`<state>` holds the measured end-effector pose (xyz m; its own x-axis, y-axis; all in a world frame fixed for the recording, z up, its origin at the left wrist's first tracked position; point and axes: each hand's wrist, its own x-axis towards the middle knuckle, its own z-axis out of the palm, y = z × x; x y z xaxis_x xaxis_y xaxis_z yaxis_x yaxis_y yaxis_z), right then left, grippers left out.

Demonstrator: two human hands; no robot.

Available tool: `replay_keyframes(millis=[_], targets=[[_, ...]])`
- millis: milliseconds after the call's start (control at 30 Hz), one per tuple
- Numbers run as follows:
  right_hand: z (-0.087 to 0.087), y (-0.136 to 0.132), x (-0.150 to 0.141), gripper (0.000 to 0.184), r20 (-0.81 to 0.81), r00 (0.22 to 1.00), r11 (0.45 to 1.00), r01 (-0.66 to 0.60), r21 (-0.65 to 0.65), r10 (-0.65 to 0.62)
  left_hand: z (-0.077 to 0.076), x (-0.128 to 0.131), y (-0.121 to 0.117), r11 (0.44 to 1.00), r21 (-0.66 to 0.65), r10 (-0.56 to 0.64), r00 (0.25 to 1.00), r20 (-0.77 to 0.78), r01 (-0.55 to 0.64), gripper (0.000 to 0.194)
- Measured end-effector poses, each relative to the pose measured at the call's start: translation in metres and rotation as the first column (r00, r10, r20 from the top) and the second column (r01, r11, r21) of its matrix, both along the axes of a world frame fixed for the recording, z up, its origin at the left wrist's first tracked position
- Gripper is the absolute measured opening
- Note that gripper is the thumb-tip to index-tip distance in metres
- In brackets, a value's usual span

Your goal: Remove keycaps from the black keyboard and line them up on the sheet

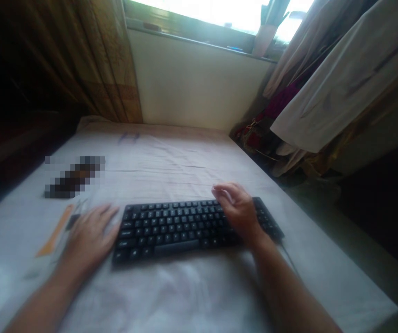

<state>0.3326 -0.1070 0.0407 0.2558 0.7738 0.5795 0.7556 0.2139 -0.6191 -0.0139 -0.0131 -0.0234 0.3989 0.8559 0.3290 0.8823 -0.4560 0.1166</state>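
A black keyboard (181, 226) lies across the white sheet-covered surface (171, 157) in front of me. My right hand (238, 208) rests on the keyboard's right half, fingers curled loosely over the upper keys, holding nothing. My left hand (90, 233) lies flat on the sheet just left of the keyboard, fingers stretched out and touching its left edge. Under and beside the left hand are an orange strip (55, 231) and a small dark item (72, 222) I cannot make out.
A blurred-out dark object (74, 178) lies on the sheet at the left. Brown curtains (91, 60) hang at the back left, pale cloth (345, 78) and clutter at the right. A window sill (199, 39) runs along the back wall. The surface drops off at the right edge.
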Motion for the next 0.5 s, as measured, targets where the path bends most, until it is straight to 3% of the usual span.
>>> replay_keyframes(millis=[100, 200, 367, 500], targets=[[-0.010, -0.004, -0.011, 0.018, 0.155, 0.987, 0.989, -0.070, 0.131, 0.049, 0.000, 0.000, -0.002, 1.000, 0.012, -0.009, 1.000, -0.001, 0.009, 0.056], [-0.015, -0.010, -0.028, 0.027, 0.277, 0.952, 0.974, -0.173, 0.145, 0.128, 0.000, -0.001, -0.004, 1.000, 0.004, -0.012, 1.000, 0.004, 0.012, 0.055], [-0.013, -0.019, -0.044, 0.029, 0.242, 0.925, 0.931, -0.335, 0.149, 0.294, -0.001, -0.003, -0.006, 1.000, -0.012, -0.024, 0.999, 0.022, 0.024, 0.049], [-0.011, -0.021, -0.043, 0.031, 0.221, 0.936, 0.937, -0.310, 0.160, 0.273, -0.001, -0.003, -0.009, 0.999, -0.022, -0.026, 0.997, 0.075, 0.027, 0.047]])
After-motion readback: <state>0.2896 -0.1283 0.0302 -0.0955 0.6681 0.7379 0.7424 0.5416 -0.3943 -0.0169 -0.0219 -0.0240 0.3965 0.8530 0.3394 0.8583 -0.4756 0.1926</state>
